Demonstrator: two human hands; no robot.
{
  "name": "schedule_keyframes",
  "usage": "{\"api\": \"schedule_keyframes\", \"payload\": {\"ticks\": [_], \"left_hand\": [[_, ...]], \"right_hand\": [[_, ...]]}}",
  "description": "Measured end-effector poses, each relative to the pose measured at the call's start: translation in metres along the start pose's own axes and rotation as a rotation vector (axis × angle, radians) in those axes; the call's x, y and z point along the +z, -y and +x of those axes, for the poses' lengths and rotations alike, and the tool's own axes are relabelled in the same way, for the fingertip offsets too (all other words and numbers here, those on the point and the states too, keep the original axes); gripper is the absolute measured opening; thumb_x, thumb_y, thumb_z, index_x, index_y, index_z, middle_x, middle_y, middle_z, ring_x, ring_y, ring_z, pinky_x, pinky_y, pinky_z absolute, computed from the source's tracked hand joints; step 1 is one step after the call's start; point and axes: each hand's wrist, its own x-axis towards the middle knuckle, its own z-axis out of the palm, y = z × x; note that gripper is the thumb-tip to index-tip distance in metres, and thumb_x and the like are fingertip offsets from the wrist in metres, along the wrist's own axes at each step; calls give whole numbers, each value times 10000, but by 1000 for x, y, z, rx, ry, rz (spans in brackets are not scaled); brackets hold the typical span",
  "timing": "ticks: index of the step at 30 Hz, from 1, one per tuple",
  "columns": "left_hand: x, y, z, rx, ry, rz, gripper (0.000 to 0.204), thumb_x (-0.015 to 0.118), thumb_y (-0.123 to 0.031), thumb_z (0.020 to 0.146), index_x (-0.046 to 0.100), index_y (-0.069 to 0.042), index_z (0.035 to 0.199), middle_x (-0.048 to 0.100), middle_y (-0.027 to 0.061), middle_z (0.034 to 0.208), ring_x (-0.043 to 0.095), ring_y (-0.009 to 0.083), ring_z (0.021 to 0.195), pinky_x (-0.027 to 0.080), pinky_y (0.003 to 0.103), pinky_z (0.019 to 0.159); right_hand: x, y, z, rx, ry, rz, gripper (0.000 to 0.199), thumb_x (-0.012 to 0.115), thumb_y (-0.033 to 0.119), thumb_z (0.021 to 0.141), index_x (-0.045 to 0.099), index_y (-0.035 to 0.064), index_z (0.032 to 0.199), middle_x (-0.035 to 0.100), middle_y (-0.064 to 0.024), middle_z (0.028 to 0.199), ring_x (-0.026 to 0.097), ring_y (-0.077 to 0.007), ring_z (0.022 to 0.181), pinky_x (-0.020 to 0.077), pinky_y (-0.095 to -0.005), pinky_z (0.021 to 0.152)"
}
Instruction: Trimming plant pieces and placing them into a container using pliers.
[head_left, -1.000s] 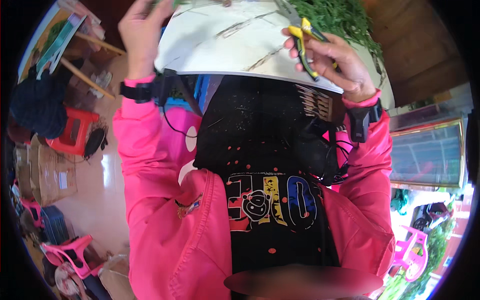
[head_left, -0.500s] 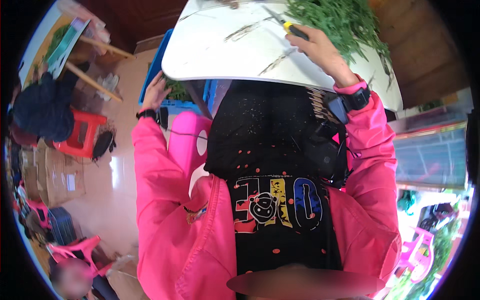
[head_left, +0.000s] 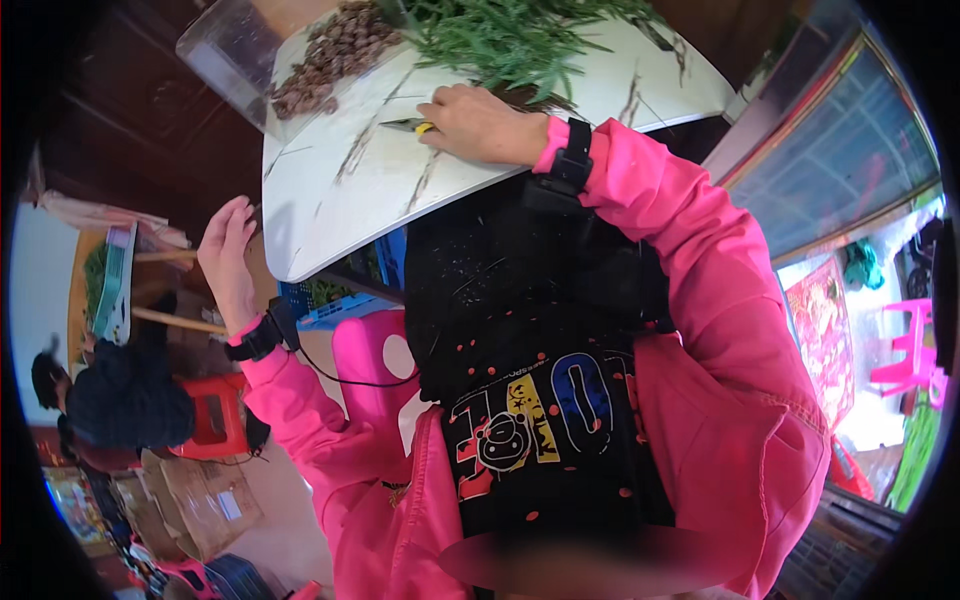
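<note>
My right hand point(head_left: 478, 125) rests on the white marbled table point(head_left: 330, 210), closed on small yellow-handled scissors point(head_left: 410, 125) whose blades point left. Just beyond that hand lies a heap of green stems point(head_left: 510, 40). My left hand point(head_left: 228, 255) hangs off the table's left edge, fingers spread and holding nothing, close to the rim. Both arms wear pink sleeves with black wrist straps.
A clear container of brown cut pieces point(head_left: 325, 55) sits at the table's far left. A blue crate point(head_left: 335, 300) is under the table. A person in dark clothes point(head_left: 120, 395) sits by a red stool point(head_left: 215, 415) at left. Cardboard boxes point(head_left: 190, 495) lie below.
My left hand has come off the tabletop and dropped beside its left edge. My right hand with the scissors has lowered onto the table. The view has swung, bringing the container into sight.
</note>
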Motion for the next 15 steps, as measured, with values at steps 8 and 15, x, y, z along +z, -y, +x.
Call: {"api": "schedule_keyframes", "payload": {"ticks": [8, 15], "left_hand": [[91, -15, 101, 9, 448, 307, 274, 650, -152, 879, 667, 40, 1073, 685, 59, 929, 628, 118, 860, 487, 252, 774], [111, 93, 212, 290, 357, 828, 245, 670, -162, 778, 711, -29, 980, 712, 130, 872, 682, 249, 825, 510, 341, 731]], "right_hand": [[-78, -76, -33, 129, 44, 10, 192, 587, 189, 865, 688, 34, 916, 671, -148, 844, 634, -363, 771, 514, -413, 720], [-78, -103, -59, 138, 172, 103, 179, 640, 176, 788, 685, 2, 790, 659, -158, 714, 627, -333, 660, 499, -376, 640]]}}
